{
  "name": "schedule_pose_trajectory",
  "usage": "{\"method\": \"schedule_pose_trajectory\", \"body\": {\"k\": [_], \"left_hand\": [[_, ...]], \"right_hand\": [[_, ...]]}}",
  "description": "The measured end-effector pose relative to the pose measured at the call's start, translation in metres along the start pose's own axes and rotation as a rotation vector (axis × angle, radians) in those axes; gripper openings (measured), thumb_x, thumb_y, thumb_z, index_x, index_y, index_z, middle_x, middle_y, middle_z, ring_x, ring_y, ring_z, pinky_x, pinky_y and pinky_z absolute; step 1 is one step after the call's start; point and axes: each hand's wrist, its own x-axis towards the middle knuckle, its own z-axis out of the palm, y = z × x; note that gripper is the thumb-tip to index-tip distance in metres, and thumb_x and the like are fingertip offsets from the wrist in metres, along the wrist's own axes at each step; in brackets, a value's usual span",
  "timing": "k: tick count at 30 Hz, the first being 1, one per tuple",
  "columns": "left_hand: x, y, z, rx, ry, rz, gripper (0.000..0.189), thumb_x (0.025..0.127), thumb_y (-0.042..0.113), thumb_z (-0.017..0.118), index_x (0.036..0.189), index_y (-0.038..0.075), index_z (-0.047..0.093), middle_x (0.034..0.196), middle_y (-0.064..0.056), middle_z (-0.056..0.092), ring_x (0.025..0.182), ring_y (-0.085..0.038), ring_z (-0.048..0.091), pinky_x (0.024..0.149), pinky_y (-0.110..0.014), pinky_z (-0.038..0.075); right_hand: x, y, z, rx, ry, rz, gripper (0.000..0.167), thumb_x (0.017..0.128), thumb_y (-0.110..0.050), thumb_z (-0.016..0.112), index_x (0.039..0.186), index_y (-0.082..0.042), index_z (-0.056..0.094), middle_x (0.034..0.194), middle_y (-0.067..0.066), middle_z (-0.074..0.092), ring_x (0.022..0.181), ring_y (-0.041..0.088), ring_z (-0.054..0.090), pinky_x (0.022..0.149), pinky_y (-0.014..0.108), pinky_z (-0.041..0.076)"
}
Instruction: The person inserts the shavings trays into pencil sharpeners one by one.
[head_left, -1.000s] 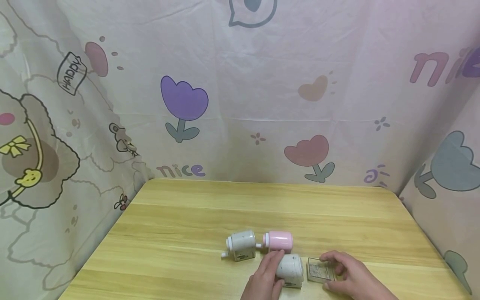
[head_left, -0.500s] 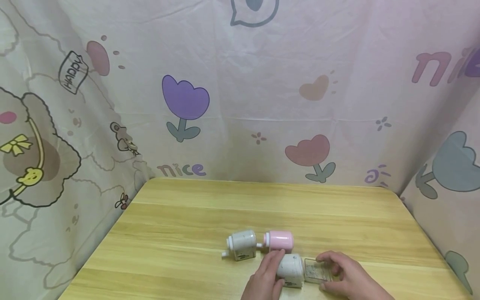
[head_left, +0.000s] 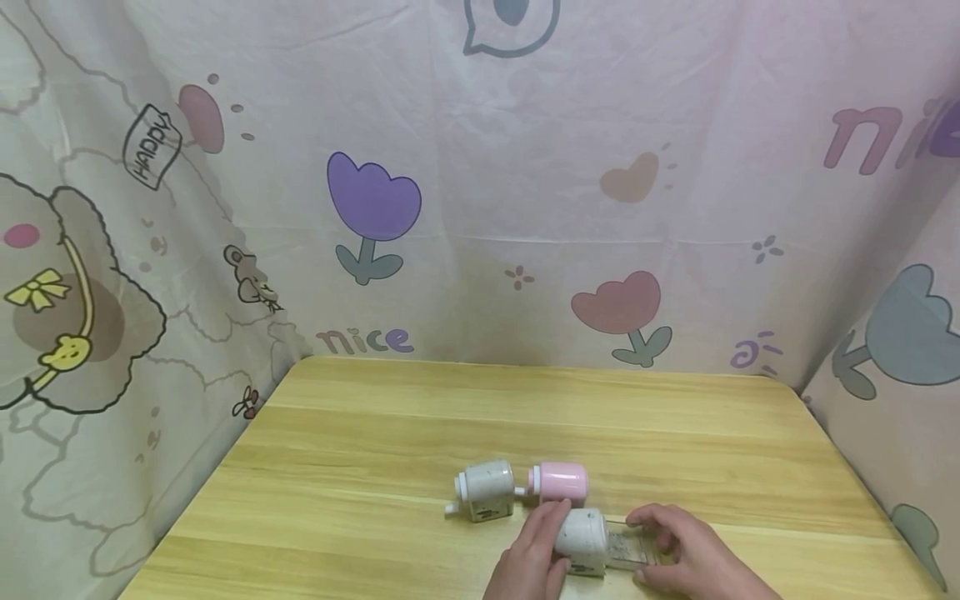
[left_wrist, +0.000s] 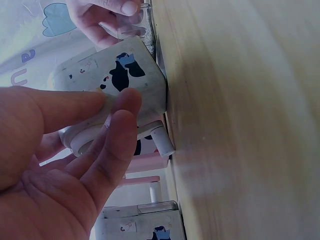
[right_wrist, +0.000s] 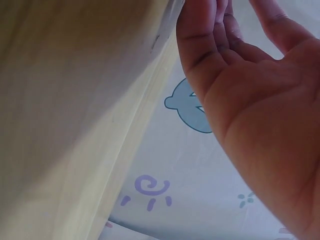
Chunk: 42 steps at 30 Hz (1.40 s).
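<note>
A light grey hand-crank pencil sharpener (head_left: pixel 585 533) stands on the table in the head view. My left hand (head_left: pixel 528 557) grips its crank end; in the left wrist view the thumb and fingers close round it, with the crank handle (left_wrist: pixel 162 141) sticking out below them. At its right side, a clear shavings drawer (head_left: pixel 627 547) sits partly inside the sharpener body. My right hand (head_left: pixel 693 552) pinches the drawer's outer end between thumb and fingers. The right wrist view shows this hand's palm (right_wrist: pixel 265 110), with the fingertips cut off at the top.
Behind stand a second grey sharpener (head_left: pixel 489 490) and a pink sharpener (head_left: pixel 562 482), the pink one just beyond my left fingers. The wooden table (head_left: pixel 375 417) meets a printed cloth (head_left: pixel 480 292) at its back edge.
My right hand has moved left with the drawer, from a gap beside the grey sharpener to partly inside it. My left hand stays on the sharpener.
</note>
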Motion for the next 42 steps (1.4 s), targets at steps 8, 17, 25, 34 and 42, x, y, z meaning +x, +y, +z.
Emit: {"method": "schedule_pose_trajectory", "body": {"k": [8,17,25,34,42], "left_hand": [[0.0001,0.0014,-0.0010,-0.010,-0.017,-0.025,0.068,0.089,0.002,0.076,0.151,0.008,0.050,0.141,-0.009,0.057,0.094,-0.020,0.071,0.074,-0.032,0.061],[0.0012,0.0002,-0.0003,-0.014,-0.027,-0.025,0.068,0.089,0.002,0.076,0.151,0.010,0.050,0.142,-0.008,0.056,0.094,-0.020,0.071,0.074,-0.031,0.061],[0.0011,0.0001,-0.0002,-0.008,-0.022,-0.023,0.068,0.089,0.002,0.076,0.151,0.010,0.049,0.142,-0.008,0.056,0.093,-0.021,0.072,0.074,-0.032,0.061],[0.0005,0.0015,-0.0009,-0.006,-0.033,-0.036,0.068,0.089,0.001,0.075,0.151,0.009,0.049,0.142,-0.008,0.056,0.092,-0.020,0.071,0.072,-0.032,0.060],[0.0020,0.0009,-0.0012,-0.015,-0.051,-0.058,0.068,0.090,0.003,0.075,0.152,0.012,0.049,0.143,-0.006,0.055,0.090,-0.018,0.070,0.071,-0.031,0.059]], "right_hand": [[0.0007,0.0024,0.0001,-0.019,0.013,-0.022,0.052,0.082,-0.019,0.087,0.126,-0.004,0.064,0.104,0.007,0.060,0.082,0.006,0.051,0.065,0.024,0.048],[0.0019,0.0022,-0.0004,-0.034,0.018,-0.007,0.051,0.082,-0.020,0.088,0.125,-0.005,0.064,0.106,0.006,0.061,0.083,0.006,0.052,0.065,0.024,0.047],[0.0024,0.0018,-0.0004,-0.055,0.026,-0.016,0.051,0.082,-0.023,0.087,0.124,-0.006,0.065,0.104,0.004,0.061,0.083,0.006,0.051,0.065,0.024,0.047],[0.0024,0.0035,0.0000,-0.070,0.012,-0.019,0.049,0.083,-0.023,0.087,0.124,-0.007,0.066,0.105,0.005,0.060,0.083,0.005,0.050,0.066,0.024,0.047],[0.0027,0.0025,-0.0006,-0.048,0.000,0.006,0.049,0.082,-0.021,0.087,0.124,-0.008,0.066,0.104,0.005,0.060,0.084,0.007,0.050,0.066,0.024,0.046]]}}
